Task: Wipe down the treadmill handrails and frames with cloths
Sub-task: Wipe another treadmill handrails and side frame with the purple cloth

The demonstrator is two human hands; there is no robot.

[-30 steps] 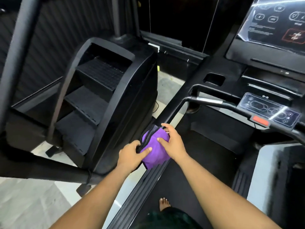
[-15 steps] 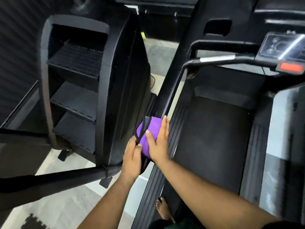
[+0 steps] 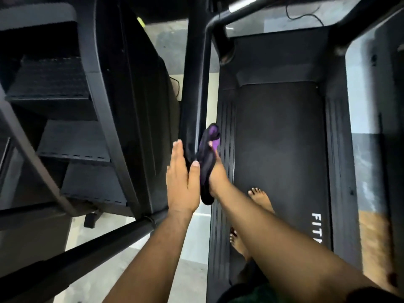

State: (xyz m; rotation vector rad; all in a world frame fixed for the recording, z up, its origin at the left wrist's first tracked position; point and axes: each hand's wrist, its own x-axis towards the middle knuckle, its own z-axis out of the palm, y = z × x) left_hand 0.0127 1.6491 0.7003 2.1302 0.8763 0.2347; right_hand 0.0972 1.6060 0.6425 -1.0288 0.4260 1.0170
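Observation:
The purple cloth (image 3: pixel 206 165) is wrapped against the lower part of the treadmill's black upright frame post (image 3: pixel 196 84). My right hand (image 3: pixel 216 173) grips the cloth from the belt side, with a fingertip showing over the fabric. On the post's outer side my left hand (image 3: pixel 181 184) lies flat, fingers straight, its thumb touching the cloth. The handrail (image 3: pixel 238 9) runs across the top of the view.
A black stair-climber machine (image 3: pixel 105 88) stands close on the left, with a narrow strip of floor (image 3: pixel 196 237) between it and the treadmill. My bare feet (image 3: pixel 262 199) stand on the treadmill belt (image 3: pixel 282 138). A dark bar (image 3: pixel 87 248) crosses the lower left.
Both hands have slid down the upright post with the cloth. The left hand has flattened against the post, and the view has tilted down to show the belt and feet.

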